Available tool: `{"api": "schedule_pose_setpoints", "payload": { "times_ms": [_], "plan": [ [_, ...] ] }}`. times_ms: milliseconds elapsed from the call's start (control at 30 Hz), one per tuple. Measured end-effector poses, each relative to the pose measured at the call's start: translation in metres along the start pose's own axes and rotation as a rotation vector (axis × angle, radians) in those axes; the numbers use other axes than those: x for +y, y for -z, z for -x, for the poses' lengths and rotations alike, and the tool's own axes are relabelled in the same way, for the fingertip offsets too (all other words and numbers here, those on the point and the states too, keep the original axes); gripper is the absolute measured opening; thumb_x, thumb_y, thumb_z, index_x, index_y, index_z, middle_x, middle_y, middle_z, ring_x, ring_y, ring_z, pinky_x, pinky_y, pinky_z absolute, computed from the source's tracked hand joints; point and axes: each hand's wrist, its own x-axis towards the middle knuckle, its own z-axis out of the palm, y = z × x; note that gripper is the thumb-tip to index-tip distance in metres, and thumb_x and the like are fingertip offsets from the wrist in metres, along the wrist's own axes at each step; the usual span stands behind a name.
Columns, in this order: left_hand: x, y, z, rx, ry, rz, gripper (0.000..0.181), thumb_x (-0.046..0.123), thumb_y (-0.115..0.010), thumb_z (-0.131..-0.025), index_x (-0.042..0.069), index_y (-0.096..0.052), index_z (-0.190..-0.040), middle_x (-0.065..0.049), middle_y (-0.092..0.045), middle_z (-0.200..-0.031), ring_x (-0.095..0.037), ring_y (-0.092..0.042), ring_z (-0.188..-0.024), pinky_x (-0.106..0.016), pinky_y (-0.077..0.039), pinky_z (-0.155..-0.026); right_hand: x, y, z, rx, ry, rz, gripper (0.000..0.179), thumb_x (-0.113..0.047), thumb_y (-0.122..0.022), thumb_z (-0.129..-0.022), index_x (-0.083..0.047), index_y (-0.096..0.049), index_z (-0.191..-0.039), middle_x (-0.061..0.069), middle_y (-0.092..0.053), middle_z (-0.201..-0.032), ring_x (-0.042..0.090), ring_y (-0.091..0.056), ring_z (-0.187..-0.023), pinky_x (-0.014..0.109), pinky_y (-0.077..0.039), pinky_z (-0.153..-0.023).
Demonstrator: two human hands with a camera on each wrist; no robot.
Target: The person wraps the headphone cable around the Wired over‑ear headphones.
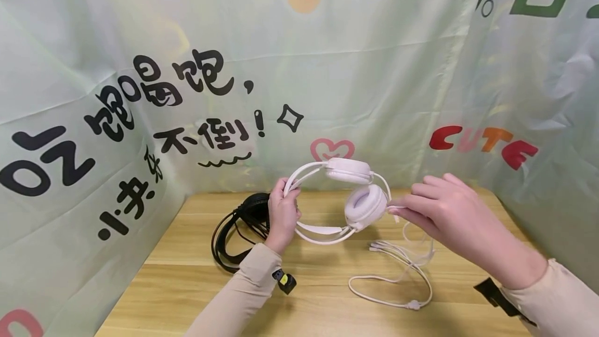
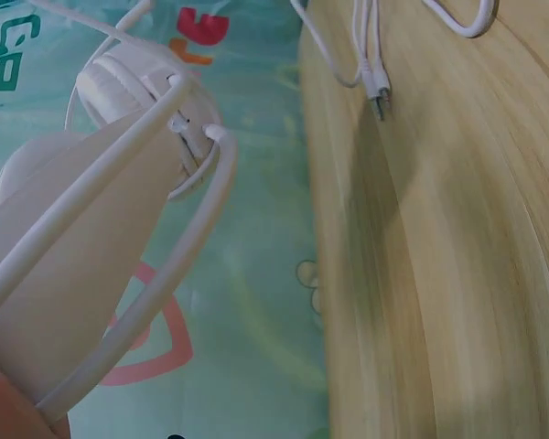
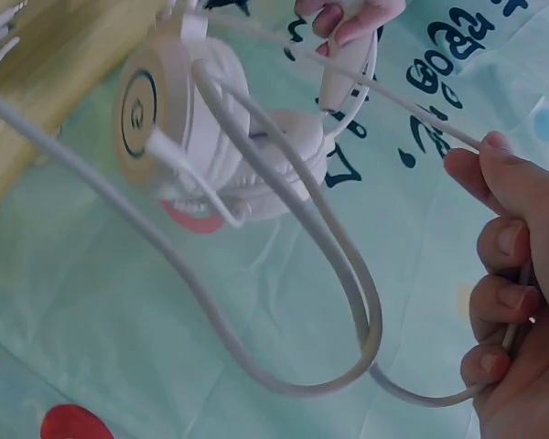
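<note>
White headphones (image 1: 366, 206) are held up above the wooden table, turned on their side. My left hand (image 1: 283, 215) grips them by the headband; in the left wrist view only a bit of that hand shows at the lower corner, beside the headband (image 2: 91, 210). To the right, my right hand (image 1: 442, 209) pinches the white cable near an ear cup. In the right wrist view the thumb and forefinger pinch the cable (image 3: 421, 114), with the other fingers curled over more of it. A thin white boom (image 3: 188, 169) sticks out from the ear cup. The rest of the cable (image 1: 383, 277) lies looped on the table.
Black headphones (image 1: 255, 209) with a black cable lie on the table (image 1: 318, 306) behind my left wrist. The white cable's metal-tipped plugs (image 2: 377, 91) rest near the table's middle. Printed cloth (image 1: 374, 77) hangs around the back and sides.
</note>
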Motion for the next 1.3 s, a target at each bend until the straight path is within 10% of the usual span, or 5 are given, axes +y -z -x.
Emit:
{"api": "schedule_pose_setpoints", "payload": {
  "times_ms": [267, 833, 1100, 1300],
  "plan": [
    [0.0, 0.0, -0.001, -0.065, -0.002, -0.023, 0.013, 0.007, -0.054, -0.102, 0.003, -0.066, -0.108, 0.003, -0.038, -0.06, -0.011, -0.037, -0.048, -0.022, -0.036, -0.043, 0.01, -0.002, -0.013, 0.002, 0.006, -0.022, 0.063, -0.057, -0.038, -0.113, -0.02, -0.082, -0.087, -0.014, -0.065, -0.071, 0.006, -0.04, -0.07, 0.023, -0.019, -0.071],
    [0.006, -0.004, -0.005, -0.263, 0.035, -0.145, 0.026, -0.003, -0.051, -0.094, -0.001, -0.069, -0.113, 0.004, -0.042, -0.07, -0.009, -0.038, -0.042, -0.02, -0.035, -0.042, 0.04, -0.024, -0.045, -0.011, 0.113, 0.077, 0.069, -0.07, -0.036, -0.106, -0.019, -0.066, -0.07, -0.01, -0.053, -0.064, 0.013, -0.036, -0.066, 0.031, -0.026, -0.068],
    [0.01, -0.006, -0.011, -0.36, 0.097, -0.102, 0.02, 0.002, -0.054, -0.105, -0.001, -0.069, -0.118, -0.001, -0.051, -0.084, -0.012, -0.039, -0.059, -0.022, -0.037, -0.057, 0.046, -0.036, -0.056, -0.02, 0.161, 0.095, 0.045, -0.054, -0.087, -0.074, -0.017, -0.061, -0.067, -0.008, -0.05, -0.062, 0.015, -0.036, -0.064, 0.032, -0.026, -0.067],
    [0.016, -0.009, -0.013, -0.365, 0.075, -0.182, 0.023, 0.003, -0.058, -0.106, 0.003, -0.072, -0.124, -0.005, -0.056, -0.085, -0.017, -0.054, -0.073, -0.026, -0.049, -0.069, 0.044, -0.046, -0.063, -0.053, 0.167, 0.072, 0.048, -0.052, -0.093, -0.069, -0.017, -0.06, -0.067, -0.008, -0.05, -0.061, 0.015, -0.038, -0.066, 0.032, -0.027, -0.068]
  ]
}}
